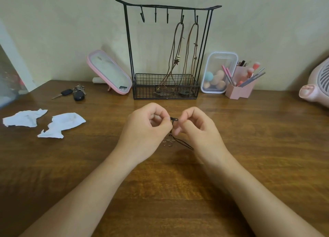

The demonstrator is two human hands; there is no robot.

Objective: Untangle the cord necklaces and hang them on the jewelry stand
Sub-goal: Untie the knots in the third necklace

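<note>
Two bare hands meet above a brown wooden worktop (pixel 160 192). The left hand (pixel 147 128) and right hand (pixel 195 130) each pinch a knotted black cord (pixel 173 119) between thumb and forefinger. A clear flower pendant (pixel 167 142) shows just below the fingertips. Beyond the hands is a black wire stand (pixel 151 92), with two brown necklaces (pixel 178 58) on its rightmost hooks. Left of the left hand lie crumpled tissues (pixel 62 123) and keys (pixel 78 94).

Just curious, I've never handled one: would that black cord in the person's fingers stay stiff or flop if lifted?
Probably floppy: the black cord droops in loose bends below where the left hand and right hand pinch it. Likely light: fingertips alone carry it. Its pale pendant might swing.
</note>
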